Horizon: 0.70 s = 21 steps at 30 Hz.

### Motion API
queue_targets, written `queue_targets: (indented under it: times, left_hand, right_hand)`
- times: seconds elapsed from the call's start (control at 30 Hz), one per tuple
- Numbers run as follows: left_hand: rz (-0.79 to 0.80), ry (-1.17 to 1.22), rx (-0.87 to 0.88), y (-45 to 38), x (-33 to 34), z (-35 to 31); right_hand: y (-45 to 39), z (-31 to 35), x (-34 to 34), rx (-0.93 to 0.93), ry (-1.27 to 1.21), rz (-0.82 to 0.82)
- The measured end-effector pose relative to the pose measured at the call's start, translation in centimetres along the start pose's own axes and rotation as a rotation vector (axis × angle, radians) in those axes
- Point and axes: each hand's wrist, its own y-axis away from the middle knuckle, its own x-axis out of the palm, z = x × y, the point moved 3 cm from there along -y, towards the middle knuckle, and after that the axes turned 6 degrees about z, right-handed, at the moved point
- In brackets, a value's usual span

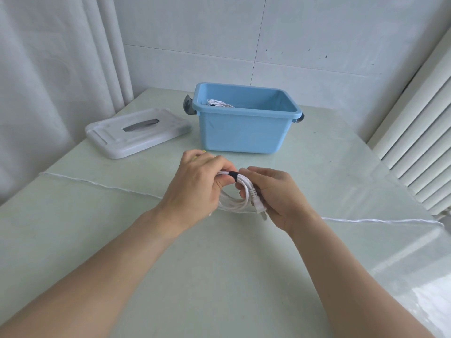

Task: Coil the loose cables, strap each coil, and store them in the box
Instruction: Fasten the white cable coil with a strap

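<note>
Two hands work one white cable coil (235, 201) above the worktop (195, 252): the left hand (195, 184) grips its top by the black strap (233, 176), the right hand (275, 193) holds its plug side. One blue box (246, 128) contains another coil (218, 103), mostly hidden. One white lid (138, 131) lies beside it.

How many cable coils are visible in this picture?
2. One white coil is held in both hands above the table. Another coil lies inside the blue box. The box wall may hide more.
</note>
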Motion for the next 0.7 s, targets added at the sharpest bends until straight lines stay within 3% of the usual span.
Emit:
queue_targets:
  times: [0.33, 0.43, 0.57, 0.7]
  left_hand:
    - [0.130, 0.245, -0.076, 0.5, -0.4, -1.1]
    - [0.156, 0.351, -0.181, 0.6, -0.6, -0.7]
    - [0.209, 0.496, -0.320, 0.6, -0.4, 0.4]
    - [0.157, 0.662, -0.470, 0.6, -0.4, 1.4]
  right_hand:
    - [-0.1, 0.0, -0.2, -0.019, 0.069, -0.080]
    - [0.0, 0.3, -0.2, -0.044, 0.089, -0.113]
    - [1.0, 1.7, -0.1, -0.359, 0.269, -0.258]
    - [2.5, 2.7, 1.2, -0.653, 0.430, -0.088]
